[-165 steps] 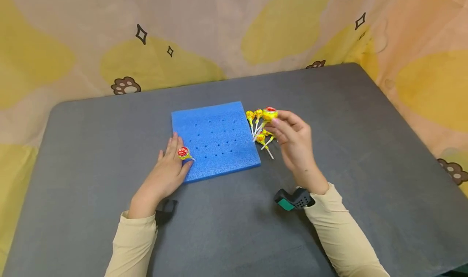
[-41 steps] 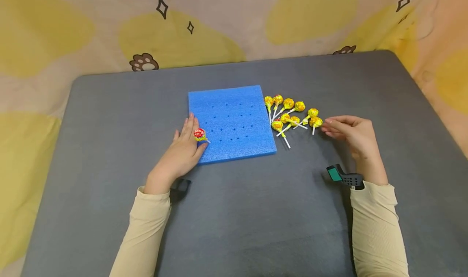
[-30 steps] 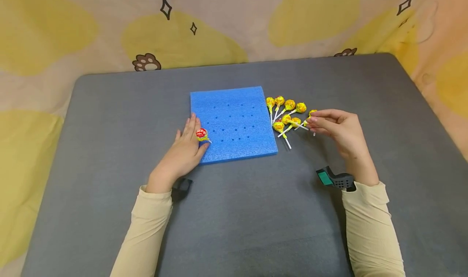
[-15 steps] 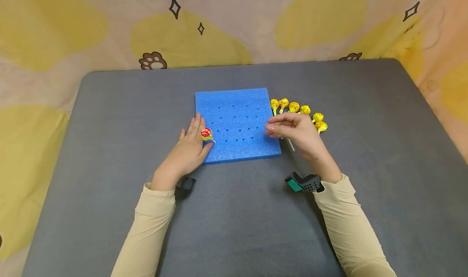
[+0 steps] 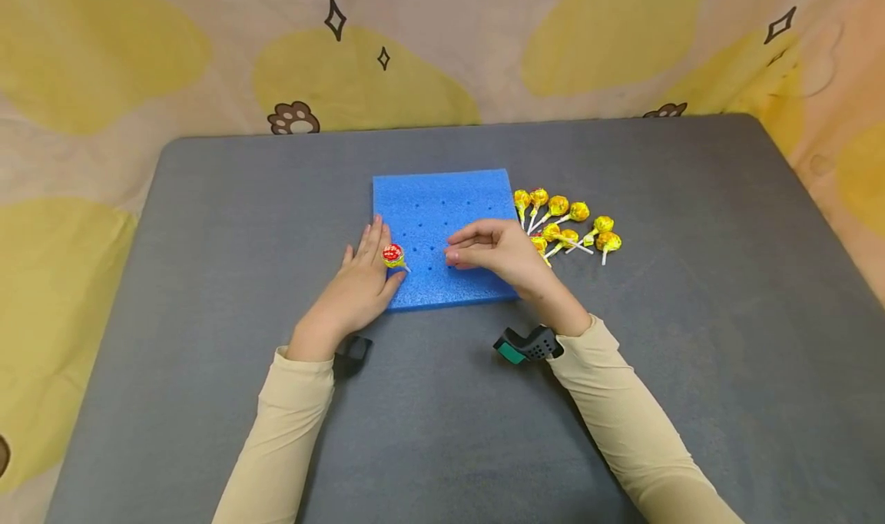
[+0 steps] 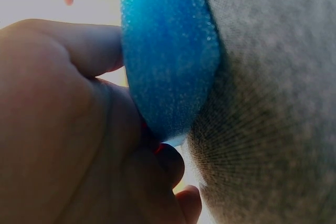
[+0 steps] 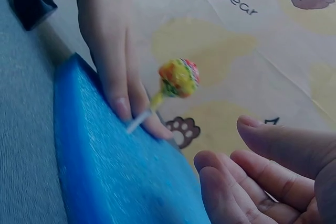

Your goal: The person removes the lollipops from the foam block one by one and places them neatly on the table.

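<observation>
A blue foam board [image 5: 442, 187] with rows of small holes lies on the table. One lollipop [image 5: 393, 255] in a red and yellow wrapper stands tilted near its left edge; the right wrist view shows its white stick meeting the foam. My left hand [image 5: 354, 290] rests on the board's left edge beside that lollipop, fingers straight. Over the right part of the board is my right hand [image 5: 501, 253], holding nothing, its thumb apart from the lightly bent fingers in the right wrist view. Several yellow-wrapped lollipops [image 5: 558, 205] lie loose right of the board, some partly behind the right hand.
The dark grey table [image 5: 429, 432] reaches back to a patterned cloth [image 5: 442, 55] with yellow patches. A black wrist camera [image 5: 528, 346] sits at the right wrist, and another [image 5: 353, 353] at the left wrist.
Earlier my right hand held a lollipop above the cluster, then reached the cluster's right end. Now it has moved left, empty, over the board. The lollipops lie more spread out; my left hand stayed.
</observation>
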{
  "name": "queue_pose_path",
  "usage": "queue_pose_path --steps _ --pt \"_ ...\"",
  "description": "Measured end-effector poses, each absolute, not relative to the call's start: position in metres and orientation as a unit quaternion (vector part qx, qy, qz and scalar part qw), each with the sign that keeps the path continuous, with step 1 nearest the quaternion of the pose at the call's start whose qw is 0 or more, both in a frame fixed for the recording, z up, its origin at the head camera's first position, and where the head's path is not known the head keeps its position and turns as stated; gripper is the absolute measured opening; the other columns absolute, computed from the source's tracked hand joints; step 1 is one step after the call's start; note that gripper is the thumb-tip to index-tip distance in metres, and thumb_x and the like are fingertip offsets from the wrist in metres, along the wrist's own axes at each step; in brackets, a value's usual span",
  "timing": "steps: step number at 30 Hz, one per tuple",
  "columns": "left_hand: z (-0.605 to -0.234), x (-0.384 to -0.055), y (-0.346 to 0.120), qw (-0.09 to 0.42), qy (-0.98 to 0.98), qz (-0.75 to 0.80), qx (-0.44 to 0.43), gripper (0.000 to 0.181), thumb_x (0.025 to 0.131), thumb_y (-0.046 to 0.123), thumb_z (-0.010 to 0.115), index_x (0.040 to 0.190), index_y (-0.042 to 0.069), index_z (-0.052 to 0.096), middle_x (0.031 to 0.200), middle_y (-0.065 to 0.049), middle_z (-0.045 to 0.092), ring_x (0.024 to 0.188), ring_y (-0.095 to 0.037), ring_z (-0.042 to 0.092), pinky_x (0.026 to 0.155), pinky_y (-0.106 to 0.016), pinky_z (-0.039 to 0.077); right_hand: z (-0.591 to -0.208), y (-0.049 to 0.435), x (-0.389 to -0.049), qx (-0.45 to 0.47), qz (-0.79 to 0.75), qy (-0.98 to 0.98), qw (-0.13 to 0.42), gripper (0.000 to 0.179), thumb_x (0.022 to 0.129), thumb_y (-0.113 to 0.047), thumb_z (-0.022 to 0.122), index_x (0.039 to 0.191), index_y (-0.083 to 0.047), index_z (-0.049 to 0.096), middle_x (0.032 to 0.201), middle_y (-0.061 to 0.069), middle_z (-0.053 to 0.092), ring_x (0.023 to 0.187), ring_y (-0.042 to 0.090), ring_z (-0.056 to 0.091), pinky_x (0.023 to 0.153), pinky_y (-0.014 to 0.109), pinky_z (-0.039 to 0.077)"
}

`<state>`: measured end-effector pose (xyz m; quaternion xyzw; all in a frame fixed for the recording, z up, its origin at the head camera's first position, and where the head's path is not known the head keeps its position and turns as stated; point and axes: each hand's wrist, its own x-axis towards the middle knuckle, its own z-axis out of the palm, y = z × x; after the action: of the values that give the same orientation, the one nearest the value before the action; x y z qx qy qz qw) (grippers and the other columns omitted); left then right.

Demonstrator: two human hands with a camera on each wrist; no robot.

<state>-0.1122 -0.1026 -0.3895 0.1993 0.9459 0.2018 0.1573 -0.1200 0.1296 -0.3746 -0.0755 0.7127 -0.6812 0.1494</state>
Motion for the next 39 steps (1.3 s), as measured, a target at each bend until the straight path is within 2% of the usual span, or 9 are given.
queue_pose_path --steps 8,15,25,39 --pt "-0.388 -0.112 -0.103 0.160 0.945 0.203 0.200 0.074 0.101 0.032 0.043 0.150 -0.003 0.000 0.158 -0.013 -0.013 0.144 -0.028 -0.008 0.113 -0.053 0.003 -0.378 0.109 -0.123 -0.094 -0.677 0.713 0.154 0.025 0.081 0.006 0.070 0.103 0.015 0.065 0.088 0.014 0.071 0.078 0.011 0.068 0.072 0.028 0.055" --pt "-0.389 -0.112 -0.103 0.161 0.944 0.205 0.203 0.072 0.102 0.031 0.041 0.150 -0.004 0.000 0.157 -0.013 -0.014 0.144 -0.028 -0.007 0.113 -0.053 0.003 -0.385 0.090 -0.126 -0.122 -0.692 0.695 0.150 0.026 0.080 0.008 0.070 0.104 0.015 0.064 0.094 0.018 0.070 0.082 0.014 0.068 0.078 0.031 0.054" --pt "-0.389 -0.112 -0.103 0.156 0.943 0.207 0.210 0.072 0.103 0.036 0.036 0.149 -0.004 -0.001 0.157 -0.014 -0.014 0.144 -0.030 -0.008 0.112 -0.055 0.003 -0.393 0.078 -0.124 -0.145 -0.698 0.690 0.127 0.027 0.079 0.008 0.071 0.105 0.013 0.064 0.097 0.019 0.068 0.084 0.019 0.067 0.078 0.035 0.055" --pt "-0.390 -0.114 -0.103 0.170 0.941 0.207 0.207 0.070 0.104 0.034 0.034 0.149 -0.004 -0.004 0.156 -0.014 -0.017 0.143 -0.028 -0.010 0.113 -0.054 0.002 -0.397 0.071 -0.121 -0.162 -0.698 0.692 0.084 0.027 0.079 0.006 0.073 0.105 0.010 0.065 0.097 0.016 0.068 0.083 0.015 0.064 0.079 0.034 0.054"
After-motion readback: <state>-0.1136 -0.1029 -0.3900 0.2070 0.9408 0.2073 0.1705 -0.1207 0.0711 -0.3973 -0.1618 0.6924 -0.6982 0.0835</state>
